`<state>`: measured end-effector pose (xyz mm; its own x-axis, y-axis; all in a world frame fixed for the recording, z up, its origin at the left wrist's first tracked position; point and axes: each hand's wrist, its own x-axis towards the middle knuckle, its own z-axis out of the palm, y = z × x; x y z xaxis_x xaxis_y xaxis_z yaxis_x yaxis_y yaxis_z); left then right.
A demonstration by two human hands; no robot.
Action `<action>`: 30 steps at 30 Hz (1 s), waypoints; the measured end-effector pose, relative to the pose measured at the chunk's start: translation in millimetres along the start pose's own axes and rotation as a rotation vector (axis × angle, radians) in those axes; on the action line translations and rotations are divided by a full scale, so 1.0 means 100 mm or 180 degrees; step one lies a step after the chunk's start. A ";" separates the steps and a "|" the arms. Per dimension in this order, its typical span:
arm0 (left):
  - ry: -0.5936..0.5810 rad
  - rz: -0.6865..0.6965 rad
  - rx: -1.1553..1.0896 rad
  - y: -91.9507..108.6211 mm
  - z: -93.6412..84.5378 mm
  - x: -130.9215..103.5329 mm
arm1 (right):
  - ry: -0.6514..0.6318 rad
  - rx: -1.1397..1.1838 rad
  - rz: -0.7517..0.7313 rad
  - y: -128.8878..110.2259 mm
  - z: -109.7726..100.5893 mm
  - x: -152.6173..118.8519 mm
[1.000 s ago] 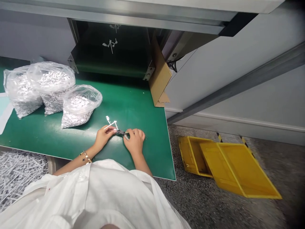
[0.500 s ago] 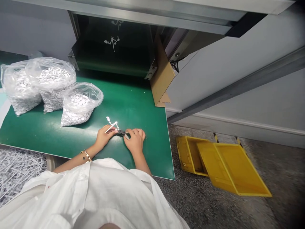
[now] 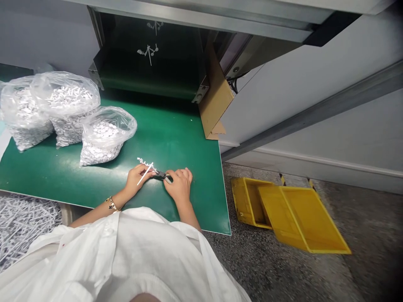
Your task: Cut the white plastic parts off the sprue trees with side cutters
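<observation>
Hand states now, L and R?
Left hand: closed, holding the white sprue.
Right hand: closed on the pliers.

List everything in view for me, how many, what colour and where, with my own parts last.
table: 1, green, under your hands
branched piece: 1, white, in left hand
pliers: 1, dark head, in right hand
clear bags: 3, white contents, left on table
belt: 1, dark green, far side
belt pieces: 2, white, on belt
cardboard: 1, brown, right of belt
sheet: 1, pale, left edge
stick heap: 1, white, lower left, sticks uncountable
bins: 2, yellow, floor at right
metal frame: 1, silver, overhead
bracelet: 1, gold and dark, left wrist
shirt: 1, white, bottom
left hand: 1, bare, centre
right hand: 1, bare, centre
</observation>
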<state>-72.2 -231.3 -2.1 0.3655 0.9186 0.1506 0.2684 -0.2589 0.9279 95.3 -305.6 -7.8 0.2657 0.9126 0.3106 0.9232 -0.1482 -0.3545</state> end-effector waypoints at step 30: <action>-0.0514 0.1780 0.2441 0.12 -0.63 -0.15 | -0.0035 0.0367 0.0159 0.00 0.02 -0.01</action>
<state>-130.6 -229.3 27.9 0.7202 0.5658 0.4015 0.5070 -0.8243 0.2520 94.3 -305.9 -10.1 0.3070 0.9094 0.2805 0.8707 -0.1493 -0.4686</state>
